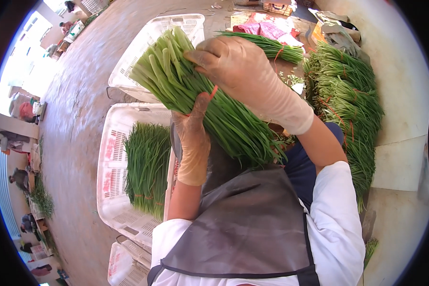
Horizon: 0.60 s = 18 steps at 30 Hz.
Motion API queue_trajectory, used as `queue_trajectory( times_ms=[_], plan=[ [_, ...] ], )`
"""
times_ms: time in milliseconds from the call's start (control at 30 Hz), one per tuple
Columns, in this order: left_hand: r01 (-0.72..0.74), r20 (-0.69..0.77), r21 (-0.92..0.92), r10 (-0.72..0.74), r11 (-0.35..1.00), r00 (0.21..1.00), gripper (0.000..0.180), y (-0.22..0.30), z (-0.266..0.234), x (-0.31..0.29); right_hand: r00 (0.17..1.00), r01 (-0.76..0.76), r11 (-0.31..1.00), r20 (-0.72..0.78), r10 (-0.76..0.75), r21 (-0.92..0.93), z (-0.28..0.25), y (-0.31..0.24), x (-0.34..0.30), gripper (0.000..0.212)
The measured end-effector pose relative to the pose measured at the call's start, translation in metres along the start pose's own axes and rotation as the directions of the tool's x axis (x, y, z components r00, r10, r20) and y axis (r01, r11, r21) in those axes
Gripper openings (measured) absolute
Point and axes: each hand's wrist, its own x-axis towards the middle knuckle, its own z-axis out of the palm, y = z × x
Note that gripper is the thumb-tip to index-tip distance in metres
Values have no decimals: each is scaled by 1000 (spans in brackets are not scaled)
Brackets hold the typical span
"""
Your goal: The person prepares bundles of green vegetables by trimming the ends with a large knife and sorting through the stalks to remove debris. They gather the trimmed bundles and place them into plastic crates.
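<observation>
A thick bunch of long green leafy stalks, like Chinese chives, lies slanted in front of me. Its pale, thick ends point to the upper left and its dark leaves hang to the lower right. An orange-red tie shows around its middle. My left hand, in a thin whitish glove, grips the bunch from below near that tie, thumb on top. My right hand, gloved too, is closed above the pale ends, thumb and fingers pinched against the upper side of the bunch. What it pinches is too small to make out.
A white plastic crate at my left holds more green bunches. Another white crate stands beyond it. A pile of tied bunches lies at right by the wall, near a separate bunch and pink cloth.
</observation>
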Motion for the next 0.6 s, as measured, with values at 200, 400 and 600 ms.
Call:
queue_trajectory(
  times_ms=[200, 400, 600],
  plan=[
    [76, 45, 30, -78, 997, 996, 58, 3, -6, -10, 916, -183, 983, -358, 181, 31, -11, 71, 21, 17],
    [120, -2, 4, -120, 993, 993, 58, 1, -15, -6, 942, -322, 927, 30, 333, -191, -12, 82, -19, 33],
    [233, 47, -47, -231, 971, 972, 61, -3, -4, -7, 999, 40, 999, 4, -40, -13, -16, 5, -12, 24]
  ],
)
